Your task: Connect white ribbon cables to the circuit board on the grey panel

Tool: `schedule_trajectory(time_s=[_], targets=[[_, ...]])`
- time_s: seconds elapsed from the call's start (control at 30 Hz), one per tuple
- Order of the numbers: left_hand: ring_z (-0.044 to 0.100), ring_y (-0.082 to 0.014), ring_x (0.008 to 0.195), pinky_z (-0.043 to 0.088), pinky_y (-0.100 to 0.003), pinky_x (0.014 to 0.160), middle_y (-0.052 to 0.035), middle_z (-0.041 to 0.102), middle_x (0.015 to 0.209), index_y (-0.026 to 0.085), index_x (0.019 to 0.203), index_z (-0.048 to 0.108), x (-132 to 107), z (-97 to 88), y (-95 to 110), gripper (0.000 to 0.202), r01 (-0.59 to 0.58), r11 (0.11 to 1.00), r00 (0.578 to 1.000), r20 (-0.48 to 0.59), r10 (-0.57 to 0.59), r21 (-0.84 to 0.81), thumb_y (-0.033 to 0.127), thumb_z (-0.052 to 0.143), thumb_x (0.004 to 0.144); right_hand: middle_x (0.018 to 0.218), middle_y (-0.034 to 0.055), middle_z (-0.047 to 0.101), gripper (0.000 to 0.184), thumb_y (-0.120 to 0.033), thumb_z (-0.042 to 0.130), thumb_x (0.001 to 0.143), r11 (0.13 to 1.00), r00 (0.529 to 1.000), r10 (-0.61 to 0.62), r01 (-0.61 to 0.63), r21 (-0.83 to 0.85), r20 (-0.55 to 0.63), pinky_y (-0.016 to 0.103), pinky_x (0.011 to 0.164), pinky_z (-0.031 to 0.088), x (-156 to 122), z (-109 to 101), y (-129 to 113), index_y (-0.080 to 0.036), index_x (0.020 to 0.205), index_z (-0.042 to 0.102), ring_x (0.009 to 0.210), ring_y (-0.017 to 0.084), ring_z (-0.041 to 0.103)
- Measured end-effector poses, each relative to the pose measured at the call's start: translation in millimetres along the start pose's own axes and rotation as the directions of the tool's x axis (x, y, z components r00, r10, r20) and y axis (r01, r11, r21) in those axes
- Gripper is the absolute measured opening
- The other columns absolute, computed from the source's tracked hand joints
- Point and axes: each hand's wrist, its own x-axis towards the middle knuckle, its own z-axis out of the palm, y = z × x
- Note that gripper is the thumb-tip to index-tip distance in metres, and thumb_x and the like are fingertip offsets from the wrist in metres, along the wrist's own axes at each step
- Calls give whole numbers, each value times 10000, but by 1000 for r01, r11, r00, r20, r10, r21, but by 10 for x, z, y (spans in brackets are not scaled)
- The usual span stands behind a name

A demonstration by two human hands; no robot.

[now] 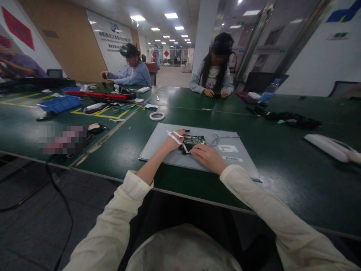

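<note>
A flat grey panel (152, 145) lies on the green table in front of me, with a green circuit board (194, 140) on its middle. My left hand (174, 140) rests at the board's left side, fingers stretched forward beside a small black part. Across the back of this hand runs a thin white strip (175, 137), which looks like tape. My right hand (208, 156) is closed in a pinch on the strip's near end, just below the board. Under the fingertips sits a black piece (183, 149), partly hidden. A grey cable (216, 138) leads off the board's right side.
Beyond the panel lies a white tape roll (157, 116). A blue tray (59, 104), cables and a small wrench (158, 98) are farther left and back. A white handheld device (327, 146) lies at right, near a plastic bottle (269, 92). Several people sit around the table.
</note>
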Motion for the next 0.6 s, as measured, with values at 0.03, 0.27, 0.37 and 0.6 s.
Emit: schedule_trajectory(time_s=[0.03, 0.27, 0.37, 0.6], targets=[[576, -175, 1062, 443, -353, 983, -98, 639, 1070, 133, 968, 624, 1, 3, 2, 262, 2, 1000, 1000, -4, -2, -5, 161, 392, 848, 956, 97, 636, 281, -254, 384, 934, 1000, 1000, 9, -9, 8, -4, 308, 726, 483, -2, 6, -2, -180, 928, 656, 823, 175, 591], [589, -197, 1036, 456, -349, 949, -92, 659, 1006, 151, 935, 625, 6, -4, 88, 282, 32, 999, 999, -21, -32, -4, 389, 496, 855, 944, 103, 637, 260, -236, 369, 935, 988, 990, 77, -59, 141, -121, 336, 779, 487, 2, -5, -14, -167, 997, 612, 872, 191, 597], [564, -210, 1093, 448, -363, 959, -108, 635, 1079, 146, 1002, 601, -11, -21, 91, 304, 11, 1000, 1000, 9, -11, 2, 385, 553, 820, 951, 111, 638, 262, -249, 375, 933, 983, 983, 106, -81, 166, -149, 338, 782, 482, -5, -38, 15, -159, 1006, 610, 881, 199, 598], [517, -211, 1172, 402, -377, 1024, -121, 605, 1166, 145, 1080, 579, -26, -51, 29, 312, 13, 996, 998, 63, -7, -83, 316, 538, 823, 928, 86, 655, 256, -290, 388, 931, 974, 945, 220, -200, 104, -244, 334, 769, 470, -66, -138, 153, -194, 1004, 614, 857, 189, 609]])
